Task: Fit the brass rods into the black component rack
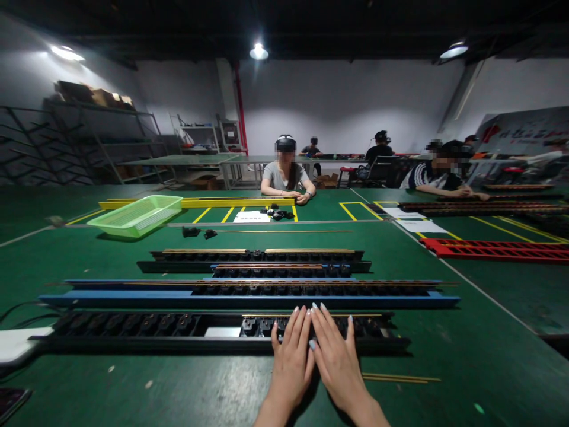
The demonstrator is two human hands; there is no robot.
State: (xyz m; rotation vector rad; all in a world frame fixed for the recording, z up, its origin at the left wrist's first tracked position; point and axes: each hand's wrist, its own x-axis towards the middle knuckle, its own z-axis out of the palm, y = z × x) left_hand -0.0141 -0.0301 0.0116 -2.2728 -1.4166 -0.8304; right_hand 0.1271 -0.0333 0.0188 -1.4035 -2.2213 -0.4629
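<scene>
My left hand (291,359) and my right hand (336,360) lie side by side, thumbs close together. Both have their fingers stretched out flat over the nearest black channel (178,345). Inside that channel sits a row of black socket-like modules (151,324), with a gap showing the light bottom left of my hands. Along the far side of the modules runs a thin brass strip (267,315), partly hidden by my fingertips. Whether my fingers press on the strip or the modules cannot be made out. Two loose brass strips (400,378) lie on the table right of my right hand.
Beyond are a blue channel (133,296) with modules and another black channel (178,267). A green basket (133,222) stands far left near a yellow channel (222,203). A red channel (498,250) lies right. A co-worker (287,172) sits opposite. A white object (22,344) lies left.
</scene>
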